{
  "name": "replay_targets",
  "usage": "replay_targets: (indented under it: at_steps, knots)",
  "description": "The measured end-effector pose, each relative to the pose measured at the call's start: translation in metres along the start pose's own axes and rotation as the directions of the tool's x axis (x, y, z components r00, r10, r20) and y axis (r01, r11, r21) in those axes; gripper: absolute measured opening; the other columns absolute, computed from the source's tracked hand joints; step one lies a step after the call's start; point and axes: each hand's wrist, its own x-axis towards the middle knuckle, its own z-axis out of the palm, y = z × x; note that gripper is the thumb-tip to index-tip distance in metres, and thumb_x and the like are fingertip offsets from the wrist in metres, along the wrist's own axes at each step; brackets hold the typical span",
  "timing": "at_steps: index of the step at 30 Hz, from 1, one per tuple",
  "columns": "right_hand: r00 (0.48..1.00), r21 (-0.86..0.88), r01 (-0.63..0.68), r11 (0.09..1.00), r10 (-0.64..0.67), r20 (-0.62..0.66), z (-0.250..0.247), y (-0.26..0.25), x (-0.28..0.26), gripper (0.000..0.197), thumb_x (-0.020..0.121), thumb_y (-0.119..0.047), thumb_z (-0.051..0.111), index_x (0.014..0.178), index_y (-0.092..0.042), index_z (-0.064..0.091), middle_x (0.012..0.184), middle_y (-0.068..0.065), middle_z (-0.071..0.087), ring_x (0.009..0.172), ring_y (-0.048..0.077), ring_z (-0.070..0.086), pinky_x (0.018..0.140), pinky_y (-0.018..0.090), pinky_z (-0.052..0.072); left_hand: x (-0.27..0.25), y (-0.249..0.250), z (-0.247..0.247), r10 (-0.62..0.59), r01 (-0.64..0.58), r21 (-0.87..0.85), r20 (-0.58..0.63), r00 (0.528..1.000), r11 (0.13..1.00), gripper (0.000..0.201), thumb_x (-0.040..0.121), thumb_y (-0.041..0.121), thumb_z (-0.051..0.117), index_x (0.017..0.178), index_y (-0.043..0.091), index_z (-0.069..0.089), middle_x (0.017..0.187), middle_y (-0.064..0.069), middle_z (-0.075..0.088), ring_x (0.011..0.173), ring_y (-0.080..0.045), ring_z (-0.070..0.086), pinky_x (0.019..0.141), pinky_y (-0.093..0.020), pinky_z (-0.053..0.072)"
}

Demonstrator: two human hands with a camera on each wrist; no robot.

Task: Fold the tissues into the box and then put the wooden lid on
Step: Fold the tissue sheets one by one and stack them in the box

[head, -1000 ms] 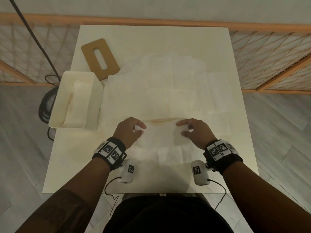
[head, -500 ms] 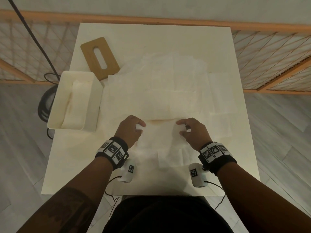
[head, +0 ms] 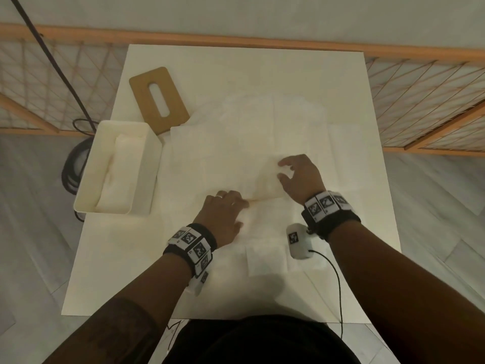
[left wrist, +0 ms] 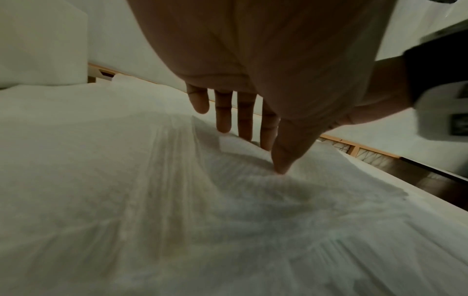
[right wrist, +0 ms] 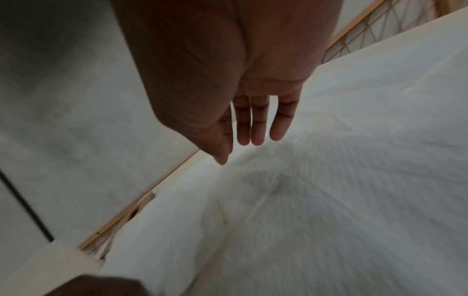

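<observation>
Several white tissues [head: 262, 132] lie spread flat over the middle of the white table [head: 236, 64]. One tissue flap [head: 265, 182] is turned over along a crease. My left hand [head: 236, 206] lies flat at the left end of that crease, and in the left wrist view its straight fingers [left wrist: 222, 120] and thumb tip touch the tissue [left wrist: 177, 200]. My right hand [head: 284, 169] is at the flap's right end, and in the right wrist view its fingers [right wrist: 253, 130] are straight just above the sheet [right wrist: 329, 200]. The white box [head: 147, 177] stands at the left with tissues inside. The slotted wooden lid [head: 147, 82] lies behind it.
The box sits at the table's left edge. A wooden lattice railing [head: 420, 101] runs behind and beside the table. A black cable [head: 60, 67] hangs at the far left, coiled on the floor. A small folded tissue [head: 265, 261] lies near the front edge.
Both hands pinched a tissue's near edge before. That edge has since been folded away from me; the right hand moved forward and let go, and the left hand flattened onto the crease.
</observation>
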Motion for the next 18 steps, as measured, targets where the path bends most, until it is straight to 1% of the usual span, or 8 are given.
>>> replay_targets:
  at_steps: [3,6,8,10,11,13,16,18]
  knots:
    - [0.970,-0.003,-0.231,0.973,0.231,-0.072,-0.006,-0.005,0.035,0.046,0.094,-0.028,0.067,0.135,-0.010,0.054,0.143,0.014,0.045,0.124,0.032,0.056,0.101,0.033,0.044,0.006,0.004,-0.002,-0.012,0.012,0.023,0.001,1.000,1.000,0.051,0.090,0.038,0.064,0.138,0.029,0.050,0.142,0.004,0.044,0.129,-0.024,0.043,0.104,-0.041,0.034]
    - [0.832,0.026,-0.550,0.835,0.550,-0.069,-0.017,-0.001,0.063,0.081,0.096,-0.045,0.064,0.151,0.000,0.026,0.154,0.020,0.034,0.138,0.038,0.044,0.110,0.044,0.039,0.009,0.005,-0.003,-0.032,0.032,0.011,0.013,0.999,0.999,0.050,0.089,0.036,0.065,0.136,0.029,0.050,0.139,0.005,0.044,0.129,-0.024,0.043,0.106,-0.041,0.034]
    - [0.778,0.052,-0.625,0.778,0.627,-0.029,-0.023,0.005,0.079,0.091,0.091,-0.054,0.066,0.150,0.002,0.025,0.155,0.020,0.038,0.139,0.038,0.045,0.113,0.044,0.039,0.010,0.006,-0.004,-0.041,0.041,-0.003,0.015,0.999,0.999,0.050,0.089,0.035,0.066,0.136,0.029,0.051,0.139,0.005,0.044,0.129,-0.024,0.042,0.107,-0.041,0.033]
    - [0.792,0.055,-0.608,0.792,0.610,-0.034,-0.026,0.011,0.089,0.082,0.086,-0.055,0.072,0.139,0.000,0.043,0.144,0.017,0.053,0.129,0.036,0.055,0.103,0.040,0.046,0.011,0.006,-0.005,-0.042,0.043,-0.010,0.019,0.999,0.999,0.050,0.089,0.035,0.067,0.136,0.029,0.051,0.139,0.005,0.044,0.130,-0.024,0.042,0.107,-0.041,0.033]
    - [0.810,0.043,-0.584,0.811,0.585,-0.046,-0.028,0.014,0.092,0.072,0.085,-0.054,0.074,0.129,-0.001,0.054,0.135,0.015,0.061,0.119,0.033,0.061,0.092,0.036,0.049,0.012,0.006,-0.006,-0.045,0.045,-0.016,0.022,0.999,0.999,0.050,0.089,0.035,0.068,0.135,0.029,0.051,0.139,0.005,0.045,0.130,-0.024,0.042,0.108,-0.041,0.033]
    - [0.846,0.007,-0.532,0.847,0.532,-0.044,-0.031,0.018,0.095,0.049,0.088,-0.050,0.073,0.108,-0.006,0.066,0.121,0.012,0.069,0.098,0.028,0.063,0.070,0.027,0.044,0.013,0.006,-0.008,-0.049,0.050,-0.022,0.026,0.998,0.999,0.049,0.089,0.034,0.068,0.135,0.030,0.052,0.138,0.005,0.045,0.130,-0.024,0.042,0.107,-0.041,0.033]
    - [0.863,-0.054,-0.505,0.861,0.503,-0.048,-0.038,0.022,0.095,0.033,0.092,-0.040,0.067,0.105,-0.010,0.072,0.116,0.009,0.072,0.093,0.029,0.064,0.070,0.026,0.042,0.013,0.004,-0.008,-0.045,0.046,-0.020,0.031,0.998,0.999,0.048,0.088,0.034,0.068,0.133,0.030,0.052,0.137,0.006,0.045,0.129,-0.023,0.043,0.107,-0.040,0.033]
    - [0.852,-0.045,-0.521,0.853,0.515,-0.096,-0.041,0.023,0.092,0.025,0.091,-0.035,0.066,0.098,-0.012,0.073,0.107,0.009,0.073,0.077,0.028,0.059,0.072,0.027,0.043,0.014,0.004,-0.008,-0.043,0.044,-0.020,0.038,0.998,0.999,0.048,0.088,0.034,0.068,0.133,0.031,0.052,0.136,0.007,0.045,0.129,-0.023,0.044,0.106,-0.040,0.034]
